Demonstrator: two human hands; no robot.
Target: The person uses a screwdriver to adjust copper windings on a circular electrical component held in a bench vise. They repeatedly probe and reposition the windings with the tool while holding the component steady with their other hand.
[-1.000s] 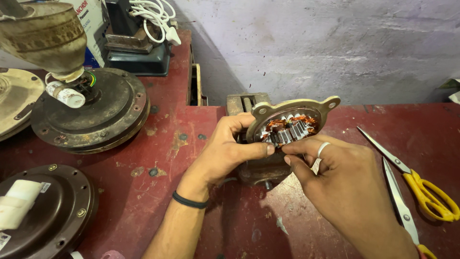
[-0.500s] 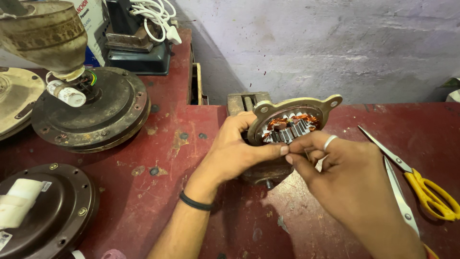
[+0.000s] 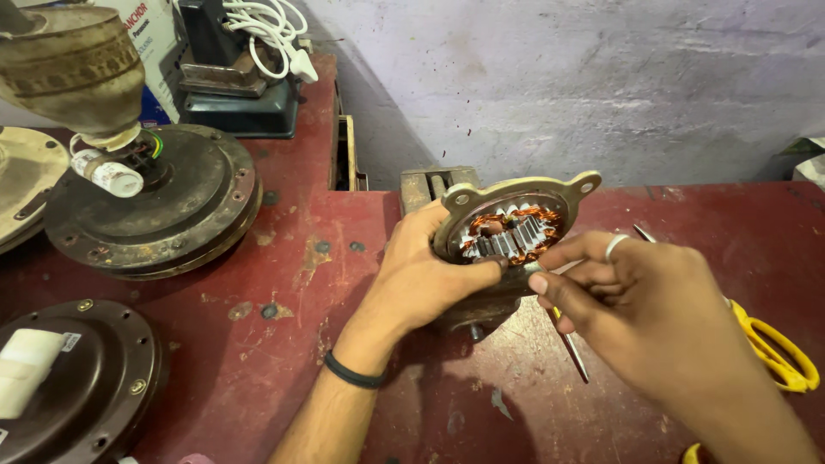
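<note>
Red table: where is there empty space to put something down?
The worn red table is bare between the round dark fan motor and the left hand, and along the far right by the grey wall. It is crowded at the left edge and beside the yellow-handled scissors.

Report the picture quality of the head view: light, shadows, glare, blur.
Head view: soft, even light, no harsh glare; faint shadows lie on the red table under the left hand. The motor housing with its copper windings is sharp; the right hand near the lens is slightly soft. The yellow scissors are cut by the frame edge.
</note>
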